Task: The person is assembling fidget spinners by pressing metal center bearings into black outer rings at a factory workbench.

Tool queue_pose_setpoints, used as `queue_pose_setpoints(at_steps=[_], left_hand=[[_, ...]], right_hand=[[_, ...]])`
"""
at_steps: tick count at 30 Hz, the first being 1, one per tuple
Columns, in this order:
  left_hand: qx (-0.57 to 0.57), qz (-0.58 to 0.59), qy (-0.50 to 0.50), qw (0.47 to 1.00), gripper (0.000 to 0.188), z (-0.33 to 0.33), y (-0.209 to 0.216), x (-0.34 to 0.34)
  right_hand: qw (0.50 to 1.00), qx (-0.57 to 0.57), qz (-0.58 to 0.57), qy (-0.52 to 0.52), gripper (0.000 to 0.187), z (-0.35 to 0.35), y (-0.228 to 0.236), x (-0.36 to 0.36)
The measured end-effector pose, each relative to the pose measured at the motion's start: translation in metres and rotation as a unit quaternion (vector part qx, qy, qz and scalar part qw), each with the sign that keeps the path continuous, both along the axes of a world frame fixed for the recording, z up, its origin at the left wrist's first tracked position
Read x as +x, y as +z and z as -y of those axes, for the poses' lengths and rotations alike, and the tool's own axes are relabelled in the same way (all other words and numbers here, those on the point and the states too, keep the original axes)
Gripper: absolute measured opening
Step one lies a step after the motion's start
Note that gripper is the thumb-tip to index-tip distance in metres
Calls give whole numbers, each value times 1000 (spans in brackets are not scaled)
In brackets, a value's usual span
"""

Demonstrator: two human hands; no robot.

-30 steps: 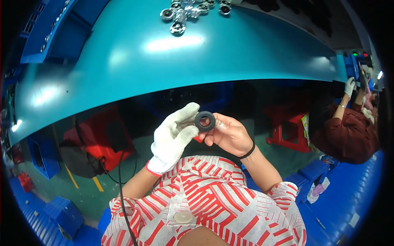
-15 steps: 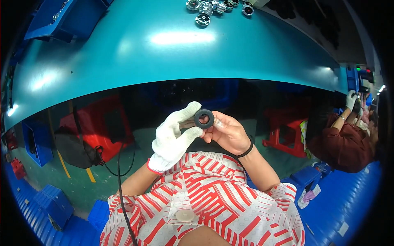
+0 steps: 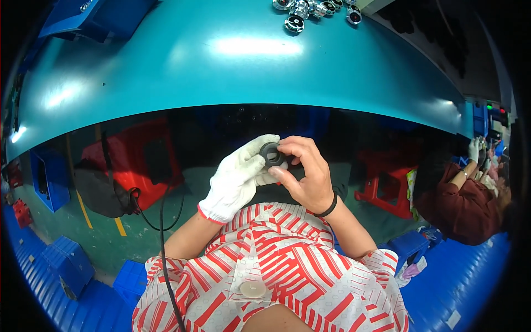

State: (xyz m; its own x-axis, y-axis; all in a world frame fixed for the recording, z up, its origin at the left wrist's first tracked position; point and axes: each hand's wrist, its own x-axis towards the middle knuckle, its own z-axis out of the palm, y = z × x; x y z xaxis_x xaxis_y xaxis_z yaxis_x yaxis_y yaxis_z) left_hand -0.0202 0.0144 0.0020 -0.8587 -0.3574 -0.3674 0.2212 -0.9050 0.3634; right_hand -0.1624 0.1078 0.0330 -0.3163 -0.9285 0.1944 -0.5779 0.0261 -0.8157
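A black ring-shaped part (image 3: 270, 155) is held up between my two hands, in front of the table's near edge. My left hand (image 3: 239, 172), in a white knitted glove with a red cuff edge, closes on its left side with thumb and fingers. On the other side, the bare fingertips and thumb of my right hand (image 3: 307, 172) pinch the ring's rim. A black band circles my right wrist. Through the hole of the ring a pale opening shows. A small red spot by the gloved fingers below the ring is too small to name.
Beyond my hands stretches a teal table (image 3: 232, 77). Several shiny chrome parts (image 3: 295, 23) lie at its far side; a blue bin (image 3: 94, 19) stands far left. Red stools (image 3: 133, 155) flank me, and a cable (image 3: 162, 238) hangs at my left. A person (image 3: 464, 205) works at the right.
My right hand has shifted its grip, from fingers at the ring's lower right to a pinch over its right rim. The ring has tilted and moved slightly left.
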Motion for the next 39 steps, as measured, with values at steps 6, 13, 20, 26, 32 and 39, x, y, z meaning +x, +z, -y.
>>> queue_pose_setpoints(at_steps=[6, 13, 20, 26, 32, 39], left_hand=[[0, 24, 11, 1000, 38, -2, 1, -1], [-93, 95, 60, 989, 42, -2, 3, -2], [-75, 90, 78, 990, 43, 8, 6, -4], [-93, 105, 61, 988, 47, 11, 12, -3], [-77, 95, 72, 990, 45, 11, 7, 1], [-90, 117, 69, 987, 43, 11, 7, -2]], right_hand=[[1000, 1, 26, -11, 43, -4, -11, -3], [1000, -27, -5, -12, 41, 2, -10, -5], [986, -104, -114, 54, 35, 29, 23, -23], [962, -141, -213, -95, 16, 101, 56, -74], [930, -60, -335, -139, 24, 137, 52, -93], [968, -48, -224, -105, 24, 121, 50, -84]])
